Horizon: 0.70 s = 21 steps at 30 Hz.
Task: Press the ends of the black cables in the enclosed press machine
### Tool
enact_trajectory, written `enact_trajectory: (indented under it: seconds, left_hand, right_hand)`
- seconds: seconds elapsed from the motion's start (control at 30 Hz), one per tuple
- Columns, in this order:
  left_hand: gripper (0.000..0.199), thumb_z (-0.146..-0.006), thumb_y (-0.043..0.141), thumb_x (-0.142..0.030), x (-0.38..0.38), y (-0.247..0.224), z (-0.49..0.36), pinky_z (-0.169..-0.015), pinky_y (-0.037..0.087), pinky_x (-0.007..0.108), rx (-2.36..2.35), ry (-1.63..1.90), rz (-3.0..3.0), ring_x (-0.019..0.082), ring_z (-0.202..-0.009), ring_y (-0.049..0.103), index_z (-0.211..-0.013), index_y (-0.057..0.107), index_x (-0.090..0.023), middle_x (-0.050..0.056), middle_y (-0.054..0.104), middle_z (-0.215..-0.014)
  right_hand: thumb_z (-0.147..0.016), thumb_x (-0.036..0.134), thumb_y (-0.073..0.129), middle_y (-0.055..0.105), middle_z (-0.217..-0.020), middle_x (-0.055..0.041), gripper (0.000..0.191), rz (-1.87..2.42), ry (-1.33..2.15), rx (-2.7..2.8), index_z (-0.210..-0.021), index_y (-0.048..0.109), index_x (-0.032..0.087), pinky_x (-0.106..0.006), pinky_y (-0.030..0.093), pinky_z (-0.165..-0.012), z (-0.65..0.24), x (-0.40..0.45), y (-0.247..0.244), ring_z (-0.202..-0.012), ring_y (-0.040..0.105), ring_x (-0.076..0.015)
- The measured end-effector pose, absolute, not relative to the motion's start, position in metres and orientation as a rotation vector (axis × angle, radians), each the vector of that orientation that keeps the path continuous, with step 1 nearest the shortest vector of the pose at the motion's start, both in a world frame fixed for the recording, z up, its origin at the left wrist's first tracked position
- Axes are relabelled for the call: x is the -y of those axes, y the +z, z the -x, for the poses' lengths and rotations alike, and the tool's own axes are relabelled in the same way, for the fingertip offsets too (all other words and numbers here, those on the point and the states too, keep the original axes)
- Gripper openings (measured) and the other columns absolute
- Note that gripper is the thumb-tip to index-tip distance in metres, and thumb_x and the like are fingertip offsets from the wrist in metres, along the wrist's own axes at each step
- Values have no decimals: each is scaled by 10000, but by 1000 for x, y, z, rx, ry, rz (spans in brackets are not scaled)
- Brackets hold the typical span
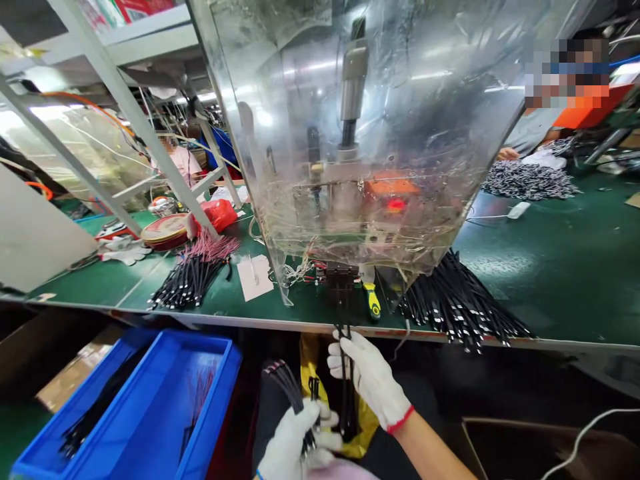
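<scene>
My left hand (297, 433), in a white glove, is closed around a bundle of black cables (286, 383) low in the middle of the view. My right hand (367, 373), gloved in white with a red cuff, pinches black cables (346, 400) just in front of the bench edge. Their upper ends reach up to a small dark fixture (343, 275) under the machine; whether they sit inside it I cannot tell. A clear plastic guard (300, 133) covers the machine above. A yellow-handled tool (372, 301) lies right of the fixture.
Blue bins (233, 363) holding some cables stand at the lower left. On the green bench (525, 267) lie black cable piles, one at left (187, 283) and one at right (460, 303). Metal shelf posts (135, 113) rise at left. Other people sit farther back.
</scene>
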<state>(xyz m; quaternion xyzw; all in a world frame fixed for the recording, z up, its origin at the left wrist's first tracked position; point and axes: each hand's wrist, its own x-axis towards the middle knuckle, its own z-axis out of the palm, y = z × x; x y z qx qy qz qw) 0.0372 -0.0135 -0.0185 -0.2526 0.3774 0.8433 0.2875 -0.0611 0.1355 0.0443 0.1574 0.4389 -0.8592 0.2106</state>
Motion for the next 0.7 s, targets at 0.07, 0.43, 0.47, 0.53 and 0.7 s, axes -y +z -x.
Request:
enact_trajectory:
  seconds: [0.07,0.43,0.47,0.53,0.7]
  left_hand:
    - [385,-730,744,-431,-1,-4,-25,-482,397,190,-971,2355,689,147,-636,634,-922,575,-143,84,637,-883]
    - [231,-951,453,-248,-21,87,10,-423,482,161,-670,2441,934,137,-581,659,-1062,568,-82,106,677,-865]
    - [234,-951,456,-249,-20,90,11,-424,485,160,-671,2438,940,137,-582,661,-1073,567,-82,106,678,-858]
    - [228,-947,468,-245,-20,93,13,-424,486,160,-672,2440,942,142,-587,666,-1067,569,-79,108,679,-847]
    - [166,-936,489,-212,-21,94,16,-419,478,154,-652,2480,937,139,-580,664,-977,589,-86,97,674,-829]
  right_hand:
    - [-700,256,750,677,-645,-33,264,-396,-2425,-1211,-897,599,165,-258,532,-506,78,-134,53,-516,641,-147]
    - [-897,403,539,684,-626,-93,322,-374,-2129,-1406,-755,594,119,-263,539,-468,104,-137,72,-486,643,-157]
    - [-904,391,531,679,-611,-94,325,-367,-2111,-1457,-744,595,115,-257,536,-462,104,-137,72,-477,638,-154]
    - [-903,341,541,680,-607,-89,279,-352,-2116,-1518,-753,597,113,-249,537,-463,107,-136,73,-471,636,-150]
    - [-896,261,542,702,-649,-85,193,-455,-2215,-1443,-754,562,133,-271,557,-457,122,-131,83,-452,639,-157]
